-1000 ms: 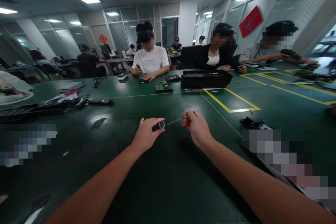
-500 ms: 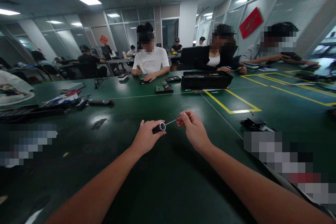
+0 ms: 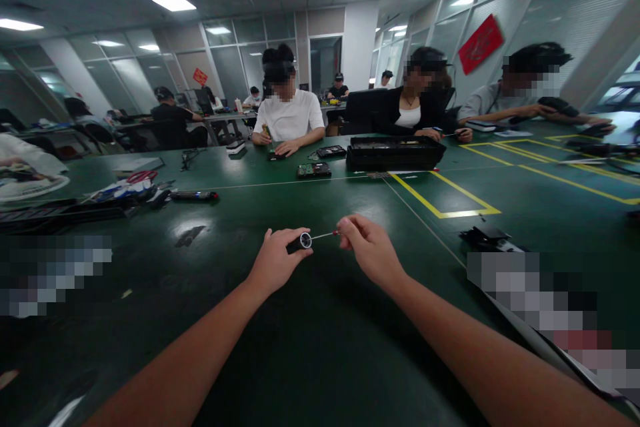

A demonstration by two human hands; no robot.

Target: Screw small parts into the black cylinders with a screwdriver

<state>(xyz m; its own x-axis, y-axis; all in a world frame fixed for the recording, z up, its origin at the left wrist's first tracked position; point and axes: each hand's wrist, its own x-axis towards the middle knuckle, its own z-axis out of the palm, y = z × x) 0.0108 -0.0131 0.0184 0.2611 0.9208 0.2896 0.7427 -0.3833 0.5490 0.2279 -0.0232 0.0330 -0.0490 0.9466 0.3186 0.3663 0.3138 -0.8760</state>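
Observation:
Above the middle of the green table (image 3: 300,360), my left hand (image 3: 274,259) is closed around a short black cylinder (image 3: 305,240) with a silver rim, its round end turned to the right. My right hand (image 3: 373,248) pinches a thin screwdriver (image 3: 324,235) with a slim metal shaft and a bit of red at the fingers. The shaft points left, its tip at the cylinder's rimmed end; how deep it reaches inside I cannot tell. Most of the screwdriver's handle is hidden by my fingers.
A long black housing (image 3: 395,154) and a green circuit board part (image 3: 314,170) lie across the table. Left are a dark pen-like tool (image 3: 194,195) and red-handled scissors (image 3: 143,176). Black parts (image 3: 487,237) lie right. Several people sit opposite, one in a white shirt (image 3: 290,113).
The screwdriver has turned a little flatter, and more red shows at my right fingers. My left hand and the cylinder sit slightly further left.

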